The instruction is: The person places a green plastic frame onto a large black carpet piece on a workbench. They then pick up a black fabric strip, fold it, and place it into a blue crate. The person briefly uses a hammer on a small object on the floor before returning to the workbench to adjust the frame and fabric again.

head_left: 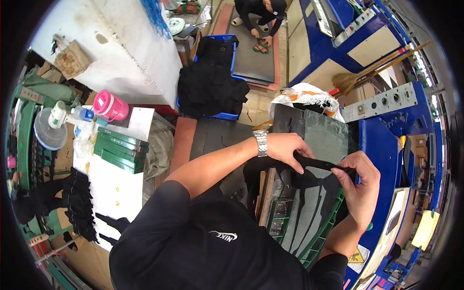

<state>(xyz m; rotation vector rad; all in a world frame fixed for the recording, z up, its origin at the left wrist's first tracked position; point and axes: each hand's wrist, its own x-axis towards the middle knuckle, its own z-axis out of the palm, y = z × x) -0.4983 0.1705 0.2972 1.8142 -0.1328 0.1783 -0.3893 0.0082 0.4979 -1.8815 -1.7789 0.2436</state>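
Observation:
A black strip of soft material (316, 162) is stretched between my two hands. My left hand (288, 149), with a metal watch on its wrist, pinches one end between thumb and fingers. The other end is pinched by my right hand (361, 182). Beneath them lies a grey board (304, 212) bearing several long, flat black pieces (323, 209). Its lower part rests by a green plastic crate (325, 238). Just beyond my hands is a dark greenish slab (326, 133), with a white woven sack (309, 94) behind it.
A blue machine with a control panel (382, 102) stands close on the right. Ahead, a blue crate (235, 53) overflows with black pieces (210, 82). A white table (123, 191) on the left carries green boxes (121, 147) and a pink jug (110, 105). Further off, a person (261, 17) handles a sandal.

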